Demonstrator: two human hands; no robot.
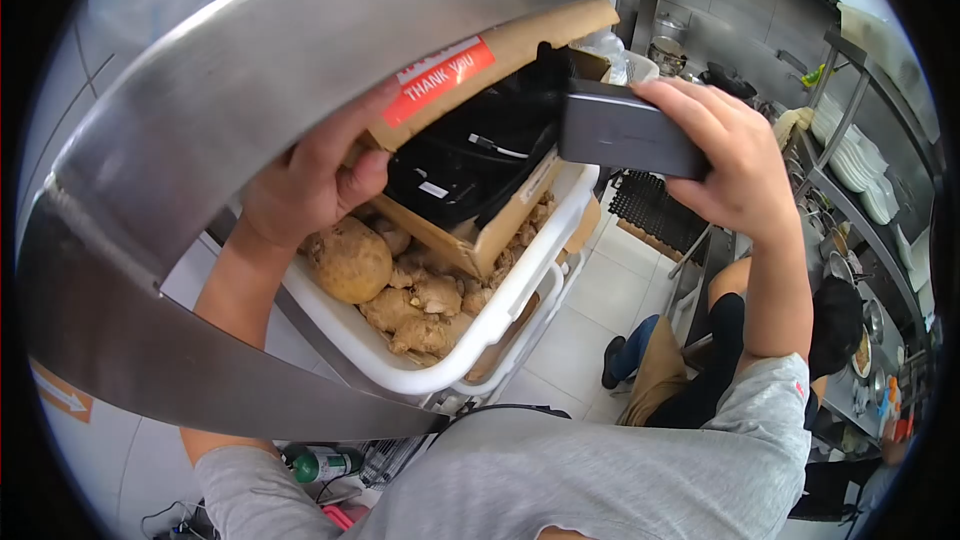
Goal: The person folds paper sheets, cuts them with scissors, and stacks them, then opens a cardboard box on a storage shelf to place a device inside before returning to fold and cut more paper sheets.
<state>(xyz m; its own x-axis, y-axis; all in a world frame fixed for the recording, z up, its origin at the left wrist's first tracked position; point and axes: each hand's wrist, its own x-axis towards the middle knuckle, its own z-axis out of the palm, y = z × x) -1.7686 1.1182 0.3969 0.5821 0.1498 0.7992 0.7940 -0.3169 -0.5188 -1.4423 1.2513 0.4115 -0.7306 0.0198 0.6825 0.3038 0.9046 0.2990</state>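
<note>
I had room right of the tub (508, 294); a cardboard box (440, 239) obstructed its top, steel framing (120, 205) its left.

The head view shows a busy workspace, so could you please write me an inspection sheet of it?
Surface: white plastic tub, holding knobbly tan ginger and a round tan tuber.
Job's things: open brown cardboard box with a red "THANK YOU" label, above the ginger; dark grey rectangular block.
Clutter: green cylindrical bottle, low in the picture.
Hands: left hand grips the box's edge; right hand holds the block.
Cables: white-tipped connector inside the box; its far end is unclear.
Surroundings: stainless steel panel; second person in a black top; white tiled floor.
</note>
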